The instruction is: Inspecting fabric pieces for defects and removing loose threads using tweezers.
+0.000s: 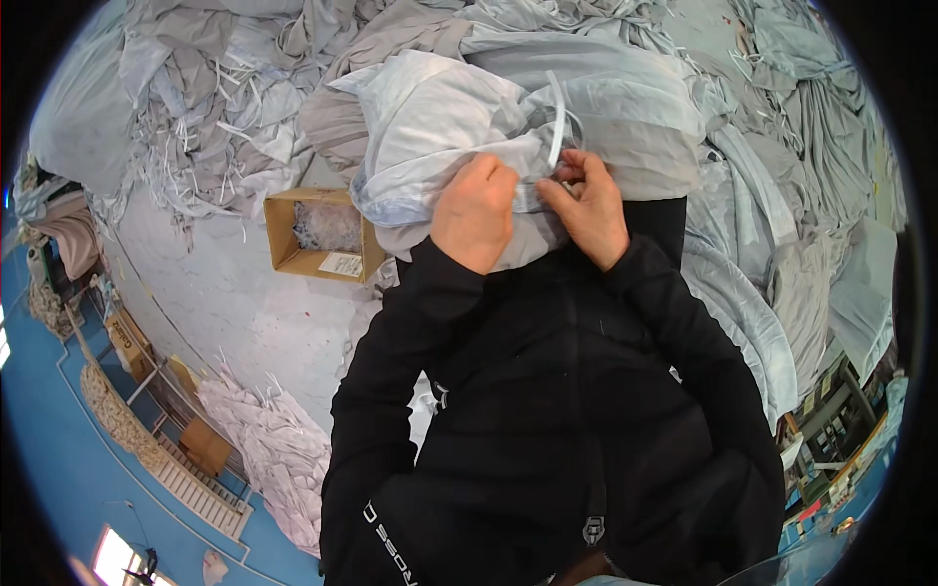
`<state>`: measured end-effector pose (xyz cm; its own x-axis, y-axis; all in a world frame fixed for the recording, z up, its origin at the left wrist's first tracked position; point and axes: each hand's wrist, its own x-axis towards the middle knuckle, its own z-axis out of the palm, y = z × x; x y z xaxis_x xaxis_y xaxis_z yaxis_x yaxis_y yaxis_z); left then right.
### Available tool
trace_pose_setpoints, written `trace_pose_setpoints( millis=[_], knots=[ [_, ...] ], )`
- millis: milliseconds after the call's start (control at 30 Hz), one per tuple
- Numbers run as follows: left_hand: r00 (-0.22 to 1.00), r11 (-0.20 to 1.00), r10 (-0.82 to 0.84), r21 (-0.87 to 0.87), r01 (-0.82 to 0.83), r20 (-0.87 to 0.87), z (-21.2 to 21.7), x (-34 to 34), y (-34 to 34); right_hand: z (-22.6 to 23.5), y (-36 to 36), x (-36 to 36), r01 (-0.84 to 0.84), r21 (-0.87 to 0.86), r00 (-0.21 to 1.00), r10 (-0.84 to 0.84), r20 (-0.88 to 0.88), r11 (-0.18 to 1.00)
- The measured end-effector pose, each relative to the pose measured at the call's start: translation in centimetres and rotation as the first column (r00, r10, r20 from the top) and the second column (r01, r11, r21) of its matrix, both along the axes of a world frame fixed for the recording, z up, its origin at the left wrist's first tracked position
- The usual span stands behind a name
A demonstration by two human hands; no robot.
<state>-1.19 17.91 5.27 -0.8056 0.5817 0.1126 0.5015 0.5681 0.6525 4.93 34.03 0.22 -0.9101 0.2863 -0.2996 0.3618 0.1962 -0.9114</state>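
Note:
A bundle of light grey fabric (430, 112) lies gathered across my lap. My left hand (474, 215) is closed, its fingers curled down onto the cloth edge and their tips hidden. Just to its right, my right hand (594, 210) has thumb and fingers bent in a pinch at the same edge; a short stretch of cloth runs between both hands. A narrow white strip (559, 122), like a tape or tie, stands up from the fabric and ends close to my right fingertips. Whether those fingers also hold the strip is unclear.
An open cardboard box (283, 236) holding clear, plastic-looking pieces sits left of my lap. Heaps of grey cloth (244, 107) with white ties spread ahead and along the right. A paler cloth pile (269, 449) lies at lower left, near a slatted rack (200, 483).

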Motion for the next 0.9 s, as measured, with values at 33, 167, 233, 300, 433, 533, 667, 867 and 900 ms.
trace_pose_setpoints(
  millis=[33, 167, 233, 300, 433, 533, 667, 867, 900],
  knots=[
    [1.000, 1.000, -0.011, -0.002, 0.011, -0.001, -0.4, 0.0, -0.1, -0.2, -0.1, -0.2, 0.006, 0.128, 1.000, -0.002, -0.031, 0.992],
    [0.999, 0.998, 0.003, -0.060, -0.001, 0.032, -1.0, 0.4, -0.6, -0.6, 0.2, -0.7, 0.051, -0.599, 0.965, 0.114, 0.234, 0.799],
    [0.999, 0.997, 0.012, -0.075, -0.009, 0.045, -0.9, 0.6, -0.6, -0.5, 0.7, -1.0, 0.052, -0.634, 0.944, 0.169, 0.283, 0.771],
    [0.997, 0.999, 0.030, -0.028, -0.028, 0.072, -0.8, 0.6, -0.5, -0.2, 1.1, -1.2, 0.135, -0.770, 0.909, 0.232, 0.347, 0.623],
    [0.993, 0.999, 0.027, 0.016, -0.029, 0.119, -0.7, 0.6, -0.4, 0.2, 1.6, -1.1, 0.169, -0.848, 0.893, 0.287, 0.348, 0.502],
    [0.992, 0.999, 0.025, 0.036, -0.029, 0.127, -0.8, 0.7, -0.4, 0.3, 1.7, -1.0, 0.199, -0.885, 0.899, 0.282, 0.336, 0.420],
    [0.990, 0.995, 0.052, 0.080, -0.062, 0.129, -0.9, 1.0, -0.2, 0.2, 1.8, -1.0, 0.205, -0.915, 0.900, 0.301, 0.316, 0.347],
    [0.997, 0.991, 0.067, 0.112, -0.071, 0.037, -1.0, 1.0, 0.0, 0.0, 1.7, -0.8, 0.191, -0.920, 0.911, 0.287, 0.295, 0.342],
    [0.997, 0.988, 0.079, 0.131, -0.080, 0.020, -1.0, 1.0, 0.0, 0.0, 1.7, -0.8, 0.179, -0.914, 0.917, 0.276, 0.289, 0.363]
  ],
)
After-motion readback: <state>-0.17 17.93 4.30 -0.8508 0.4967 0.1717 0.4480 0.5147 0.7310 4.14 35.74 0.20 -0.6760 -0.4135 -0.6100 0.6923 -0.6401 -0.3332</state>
